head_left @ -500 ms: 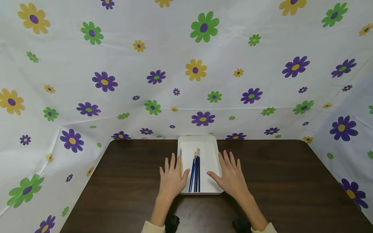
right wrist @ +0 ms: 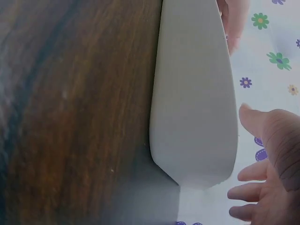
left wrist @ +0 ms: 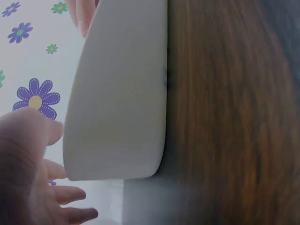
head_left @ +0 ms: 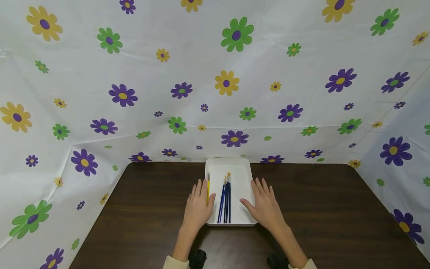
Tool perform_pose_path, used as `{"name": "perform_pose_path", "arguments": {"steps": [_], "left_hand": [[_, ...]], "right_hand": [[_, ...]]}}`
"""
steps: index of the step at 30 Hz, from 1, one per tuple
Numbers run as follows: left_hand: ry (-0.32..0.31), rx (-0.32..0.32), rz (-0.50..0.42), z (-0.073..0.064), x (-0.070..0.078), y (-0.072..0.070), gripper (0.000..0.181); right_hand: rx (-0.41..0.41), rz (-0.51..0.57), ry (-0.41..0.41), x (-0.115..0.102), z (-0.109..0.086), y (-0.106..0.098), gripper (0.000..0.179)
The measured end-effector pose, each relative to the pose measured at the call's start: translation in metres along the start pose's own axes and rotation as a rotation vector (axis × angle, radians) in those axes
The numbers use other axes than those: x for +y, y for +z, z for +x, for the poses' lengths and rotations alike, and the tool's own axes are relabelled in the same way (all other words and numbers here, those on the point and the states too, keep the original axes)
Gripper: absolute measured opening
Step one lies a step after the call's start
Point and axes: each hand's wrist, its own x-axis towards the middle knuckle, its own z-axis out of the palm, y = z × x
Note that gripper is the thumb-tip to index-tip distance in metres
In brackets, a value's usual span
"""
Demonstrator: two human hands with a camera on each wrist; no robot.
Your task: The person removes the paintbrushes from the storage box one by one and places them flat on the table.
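Head view: here's the white tray [head_left: 242, 186] with blue brushes [head_left: 227, 201] and a yellow brush [head_left: 208, 188] inside, left hand [head_left: 198, 209] and right hand [head_left: 269, 211] flanking it, straight-fingered, well apart. Left wrist: thumb [left wrist: 26, 140] by the tray; right wrist, likewise, fingers straight

Hands [head_left: 198, 209] [head_left: 268, 210] flanking a white tray [head_left: 242, 183], blue brushes [head_left: 230, 201] and slim yellow tool [head_left: 208, 188] inside, brown table [head_left: 322, 209], flowered cloth [head_left: 268, 41] behind

Pale cream sleeves [head_left: 175, 263]; black, blocky wrist-worn devices [head_left: 199, 257] below.
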Motion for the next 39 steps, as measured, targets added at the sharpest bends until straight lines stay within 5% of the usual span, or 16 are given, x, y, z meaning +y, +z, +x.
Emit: {"name": "perform_pose_path", "arguments": {"steps": [8,13,18,27,39], "left_hand": [[-0.175,0.058,-0.473,0.004,-0.002,0.013,0.056],[-0.267,0.107,-0.629,0.007,-0.004,0.020,0.056],[-0.288,0.130,-0.675,0.006,-0.008,0.022,0.061],[-0.294,0.138,-0.655,0.006,-0.012,0.022,0.068],[-0.304,0.091,-0.571,0.011,-0.017,0.010,0.061]], "right_hand": [[0.196,0.256,-0.074,-0.011,-0.002,0.009,0.044],[0.304,0.315,-0.117,-0.015,-0.004,0.017,0.032],[0.371,0.367,-0.135,-0.015,-0.004,0.021,0.028],[0.368,0.405,-0.106,-0.015,-0.002,0.024,0.023],[0.235,0.496,-0.007,-0.019,-0.004,0.028,0.021]]}}
